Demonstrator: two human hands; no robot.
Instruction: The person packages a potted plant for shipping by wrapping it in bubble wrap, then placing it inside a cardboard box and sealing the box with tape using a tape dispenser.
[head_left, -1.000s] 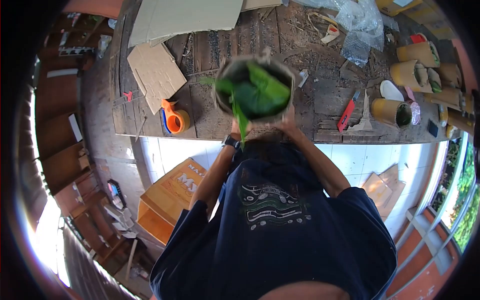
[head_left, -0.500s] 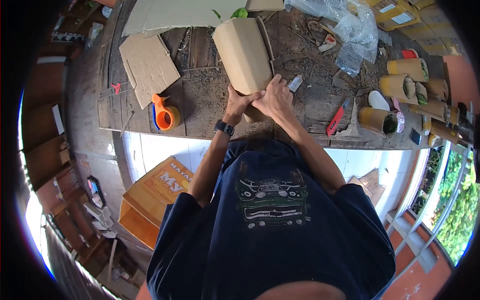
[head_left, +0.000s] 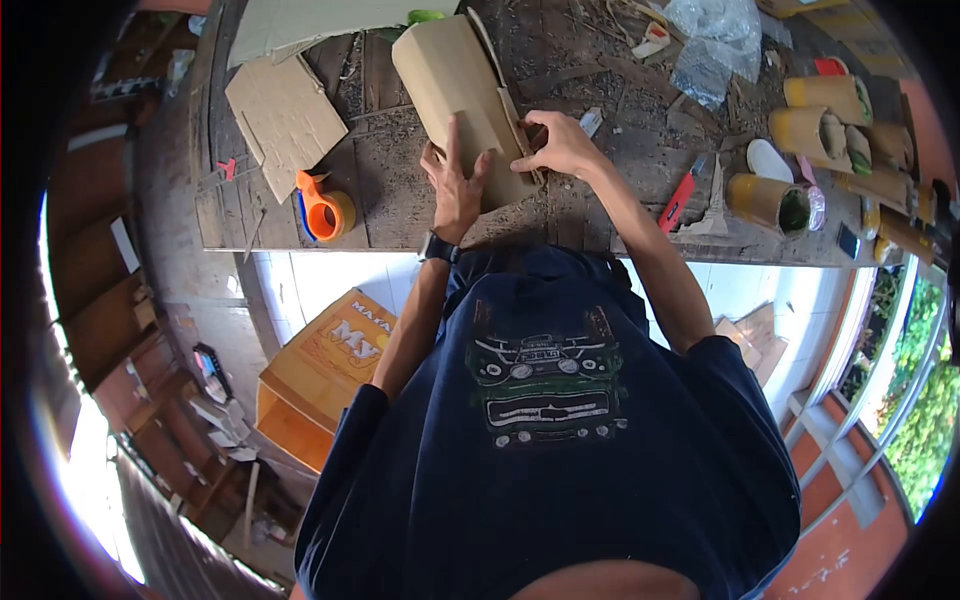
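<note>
Cardboard wrap (head_left: 455,95) lying flat on the wooden bench (head_left: 590,215), long axis running away from the body and leaning a little to the left, far end with a bit of green leaf (head_left: 425,16) showing beyond it. Left hand (head_left: 455,185) pressed flat on the near end of the wrap, fingers spread and open, not closed around anything — only holding it down. Right hand (head_left: 560,145) just beside, at the right edge of the wrap, fingertips pinched on the loose flap or seam (head_left: 505,110) that stands up along that side. Both hands at the near end, so most of the wrap stretching ahead of the grip; left hand over the body of it, right hand nearer to the open edge.

Orange tape dispenser (head_left: 325,212) to the left of the left hand, near but apart — closer to that hand than to the other. Red cutter (head_left: 680,200) to the right of the right hand, well apart. Further right, several already rolled cardboard tubes (head_left: 815,115) in a group, far from both hands. Flat cardboard sheet (head_left: 285,115) beyond the dispenser, left of the wrap.
</note>
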